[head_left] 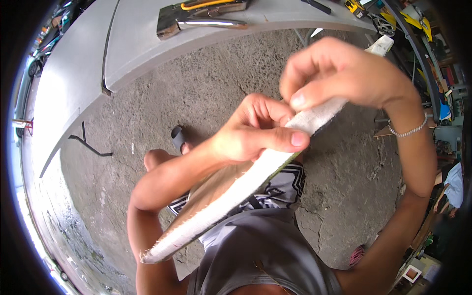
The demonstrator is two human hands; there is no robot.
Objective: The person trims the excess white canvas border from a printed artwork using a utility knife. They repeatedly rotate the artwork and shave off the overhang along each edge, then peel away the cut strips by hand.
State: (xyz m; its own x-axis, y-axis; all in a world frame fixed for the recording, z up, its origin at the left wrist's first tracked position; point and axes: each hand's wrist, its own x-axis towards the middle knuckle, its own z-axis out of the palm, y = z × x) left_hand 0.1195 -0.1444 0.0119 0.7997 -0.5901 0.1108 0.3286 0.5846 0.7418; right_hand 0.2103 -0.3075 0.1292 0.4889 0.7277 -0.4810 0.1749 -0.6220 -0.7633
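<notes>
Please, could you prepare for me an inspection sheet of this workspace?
Surface: grey table, dark seam across it.
Things in hand: long flat piece, white frayed edge, brownish face.
Clutter: dark tool with yellow-orange handle on the table; yellow-and-black tool at its right end.
Hands: left hand pinches the piece; right hand at its edge, grip unclear.
Cables: pinkish-red coil, possibly cord.
Surroundings: cracked concrete floor.

Board [246,179]: before the torso [260,250]; left hand [260,130] near its middle, right hand [339,73] toward its far end
Tools [201,19]: on the table [142,42], by its near edge
Sandal [177,137]: on the floor [216,73], left of the board
</notes>
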